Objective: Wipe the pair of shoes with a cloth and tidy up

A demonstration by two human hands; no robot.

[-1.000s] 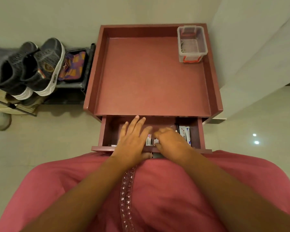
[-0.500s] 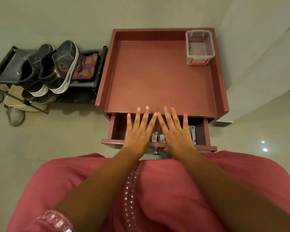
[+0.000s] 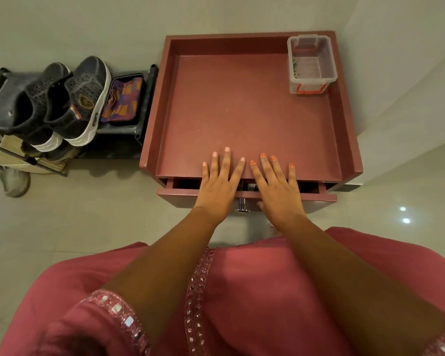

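Observation:
A pair of dark sneakers (image 3: 70,104) with white soles stands on a black shoe rack (image 3: 129,134) at the left. Beside them on the rack lies a colourful cloth (image 3: 125,98) in a black tray. My left hand (image 3: 220,185) and my right hand (image 3: 276,187) lie flat, fingers spread, on the front of the maroon drawer (image 3: 316,196), which stands only a narrow gap out of the cabinet (image 3: 242,111). Neither hand holds anything. A metal knob (image 3: 242,205) shows between my wrists.
A clear plastic box (image 3: 311,64) with a red latch sits in the cabinet top's far right corner. A white wall (image 3: 396,73) stands to the right. More footwear (image 3: 14,179) lies on the floor under the rack.
My hands came out of the drawer, flattened on its front and pushed it inward; the drawer went from wide open to nearly shut. The view has pulled back a little.

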